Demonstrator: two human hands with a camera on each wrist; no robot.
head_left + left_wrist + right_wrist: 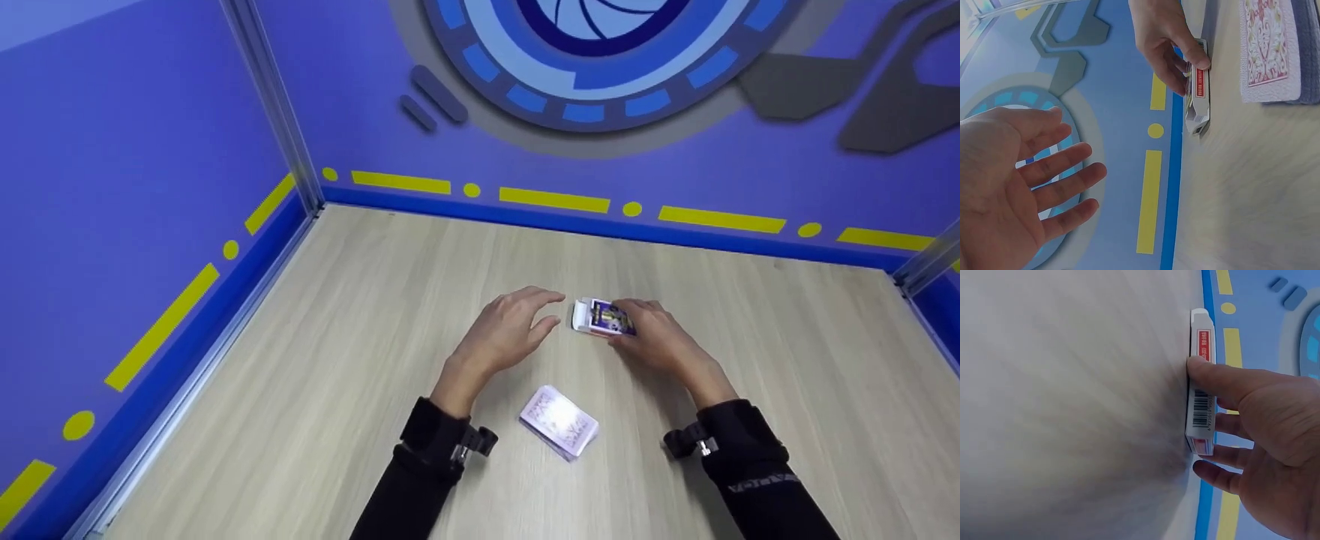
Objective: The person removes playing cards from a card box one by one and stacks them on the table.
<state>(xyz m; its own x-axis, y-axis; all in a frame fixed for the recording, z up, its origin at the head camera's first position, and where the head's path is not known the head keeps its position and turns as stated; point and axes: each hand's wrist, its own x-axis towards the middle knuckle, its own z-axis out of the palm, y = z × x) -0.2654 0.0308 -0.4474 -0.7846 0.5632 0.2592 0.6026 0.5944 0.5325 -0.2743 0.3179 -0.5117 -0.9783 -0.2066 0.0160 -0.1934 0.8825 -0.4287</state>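
A small card box [600, 316] with a purple face and white sides lies on the wooden table [337, 337], just past its middle. My right hand [637, 330] grips it, thumb on the near side and fingers over the far side; the right wrist view shows the thumb of that hand [1252, 416] pressed on the barcode side of the box [1202, 343]. My left hand [534, 313] hovers open just left of the box's white end, fingers spread and holding nothing. The left wrist view shows this open palm [1055, 169] and the box [1199, 95].
A stack of playing cards [560, 421] lies face down nearer to me, between my forearms, also seen as the card stack [1269, 48]. Blue walls with yellow dashes close the table at the back and on the left.
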